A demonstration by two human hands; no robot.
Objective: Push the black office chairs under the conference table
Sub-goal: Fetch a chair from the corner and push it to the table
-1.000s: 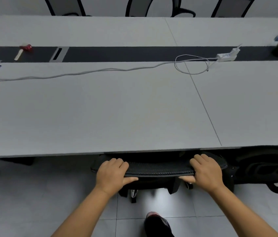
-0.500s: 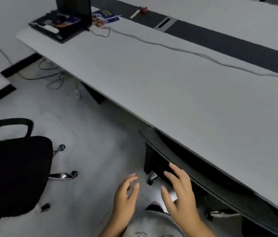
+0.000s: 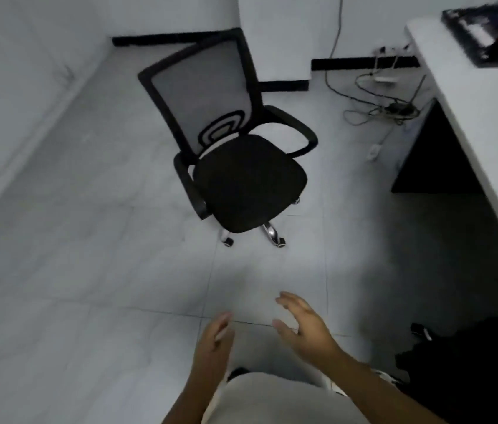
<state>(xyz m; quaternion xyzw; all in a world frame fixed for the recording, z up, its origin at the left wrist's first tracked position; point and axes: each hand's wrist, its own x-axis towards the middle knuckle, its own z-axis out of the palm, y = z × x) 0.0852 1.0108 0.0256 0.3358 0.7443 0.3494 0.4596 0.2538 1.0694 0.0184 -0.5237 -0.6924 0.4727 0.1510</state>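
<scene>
A black office chair (image 3: pixel 241 175) with a mesh back, armrests and chrome castor legs stands alone on the tiled floor, a few steps ahead of me and left of the conference table (image 3: pixel 486 123). Its seat faces me. The white table runs down the right side of the view, with dark space beneath it. My left hand (image 3: pixel 214 347) and my right hand (image 3: pixel 305 325) hover low in the view, fingers apart, holding nothing, well short of the chair. Part of another black chair (image 3: pixel 471 362) shows at the lower right under the table edge.
A tangle of cables and a power strip (image 3: pixel 391 108) lies on the floor by the table's black end panel (image 3: pixel 425 160). A dark laptop (image 3: pixel 492 29) sits on the table's far corner. White walls with a black skirting (image 3: pixel 180 39) close off the back.
My hands have let go of the chair back that I held a second ago under the table. My view has swung left to the free-standing chair, which is now central.
</scene>
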